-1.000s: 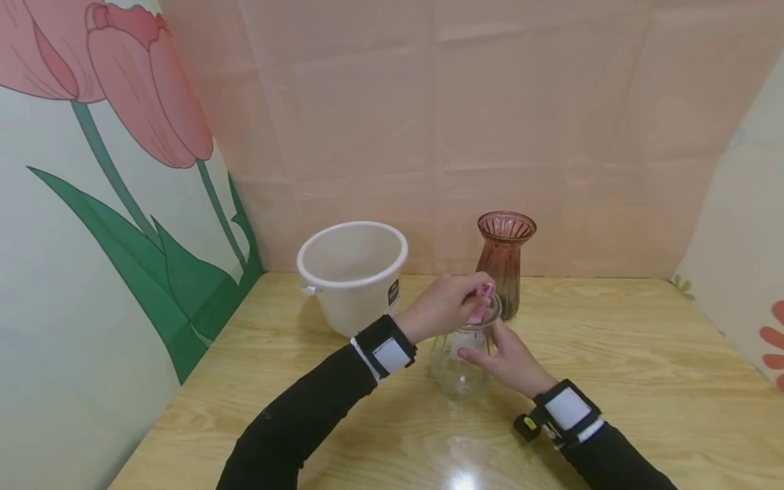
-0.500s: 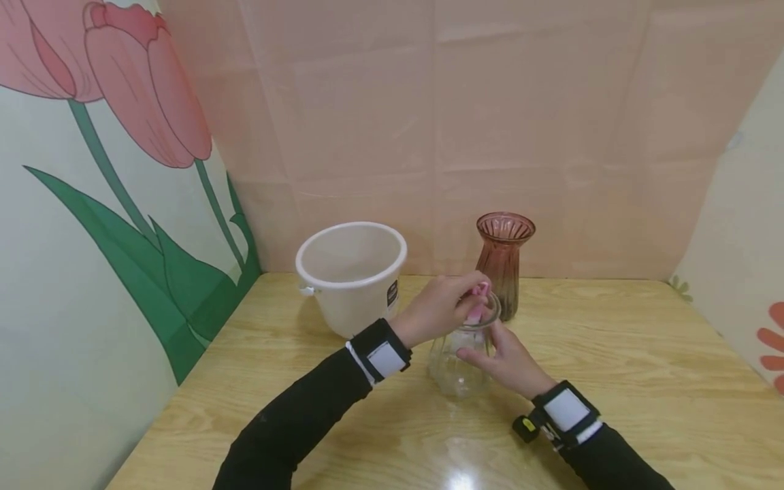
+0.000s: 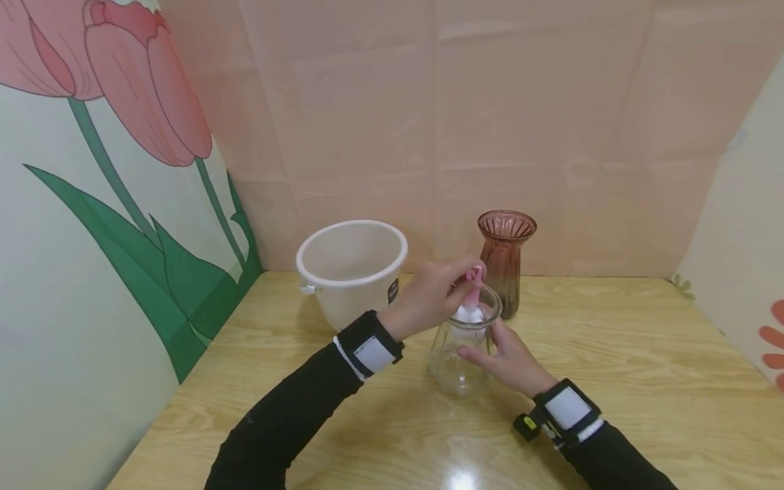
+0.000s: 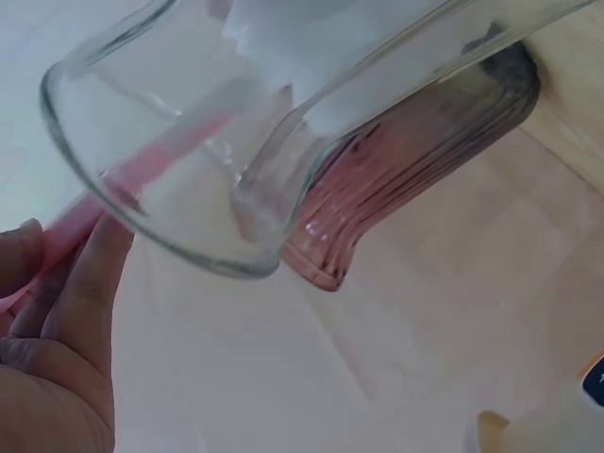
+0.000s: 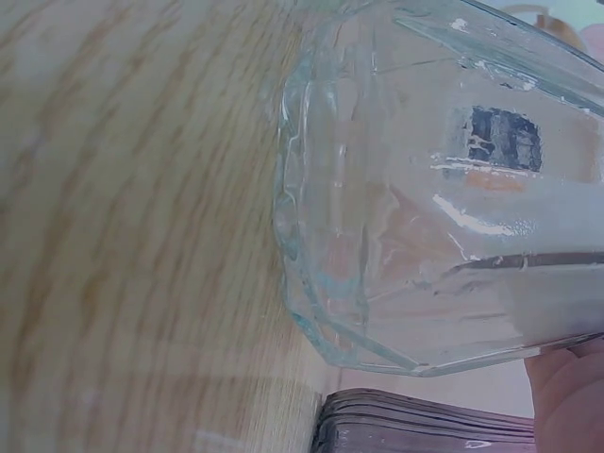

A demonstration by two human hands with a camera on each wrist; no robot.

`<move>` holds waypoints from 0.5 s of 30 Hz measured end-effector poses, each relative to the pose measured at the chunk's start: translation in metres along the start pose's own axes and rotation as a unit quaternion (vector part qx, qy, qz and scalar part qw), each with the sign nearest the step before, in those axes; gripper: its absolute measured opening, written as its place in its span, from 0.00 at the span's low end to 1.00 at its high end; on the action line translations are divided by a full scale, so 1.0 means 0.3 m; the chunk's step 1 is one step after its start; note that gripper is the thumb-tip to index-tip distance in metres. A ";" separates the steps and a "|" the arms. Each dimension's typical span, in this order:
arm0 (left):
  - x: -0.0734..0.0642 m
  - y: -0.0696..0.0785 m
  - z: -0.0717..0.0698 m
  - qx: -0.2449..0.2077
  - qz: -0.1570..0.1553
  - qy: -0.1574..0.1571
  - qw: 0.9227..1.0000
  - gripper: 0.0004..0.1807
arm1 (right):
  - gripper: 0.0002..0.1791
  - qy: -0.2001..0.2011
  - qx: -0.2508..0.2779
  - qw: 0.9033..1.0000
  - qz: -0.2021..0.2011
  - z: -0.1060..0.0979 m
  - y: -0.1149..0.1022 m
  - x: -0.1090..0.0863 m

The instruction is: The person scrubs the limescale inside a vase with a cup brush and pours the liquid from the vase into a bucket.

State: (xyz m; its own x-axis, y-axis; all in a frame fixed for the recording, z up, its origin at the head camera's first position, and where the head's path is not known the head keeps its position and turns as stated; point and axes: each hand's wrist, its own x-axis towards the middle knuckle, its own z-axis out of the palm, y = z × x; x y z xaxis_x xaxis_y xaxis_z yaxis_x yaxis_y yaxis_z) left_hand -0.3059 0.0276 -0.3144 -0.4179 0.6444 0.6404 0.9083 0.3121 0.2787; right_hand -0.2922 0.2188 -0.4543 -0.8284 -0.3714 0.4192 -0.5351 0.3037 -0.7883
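In the head view a clear glass vase (image 3: pixel 462 367) stands upright on the table. My left hand (image 3: pixel 431 299) pinches the pink handle of a bottle brush (image 3: pixel 470 299) above the vase's mouth. The brush's white head (image 3: pixel 470 314) sits just inside the neck, and in the left wrist view it shows through the glass, below the pink handle (image 4: pixel 160 156). My right hand (image 3: pixel 511 361) grips the vase's side, thumb in front; in the right wrist view its fingers (image 5: pixel 571 392) lie against the glass (image 5: pixel 396 236).
A reddish-brown fluted glass vase (image 3: pixel 505 265) stands just behind the clear one. To the left is a white bucket (image 3: pixel 352 299) with a dark label. The wood-grain table (image 3: pixel 612 354) meets a pink-covered wall (image 3: pixel 551 122) at the back.
My left hand has drawn the brush up slightly and to the left, so its white head now shows in the vase's mouth. My right hand and the vase keep their place.
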 end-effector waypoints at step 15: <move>0.020 0.046 -0.080 -0.007 0.029 0.037 0.999 0.03 | 0.48 0.000 -0.004 1.000 -0.005 0.000 0.006 0.003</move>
State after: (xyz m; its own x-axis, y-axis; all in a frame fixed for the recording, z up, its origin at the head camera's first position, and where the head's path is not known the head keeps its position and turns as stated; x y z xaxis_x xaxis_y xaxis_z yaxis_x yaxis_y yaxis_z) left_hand -0.2954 0.0190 -0.2896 -0.3632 0.6074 0.7064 0.9310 0.2661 0.2499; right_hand -0.2938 0.2189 -0.4553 -0.8226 -0.3749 0.4276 -0.5452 0.3061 -0.7805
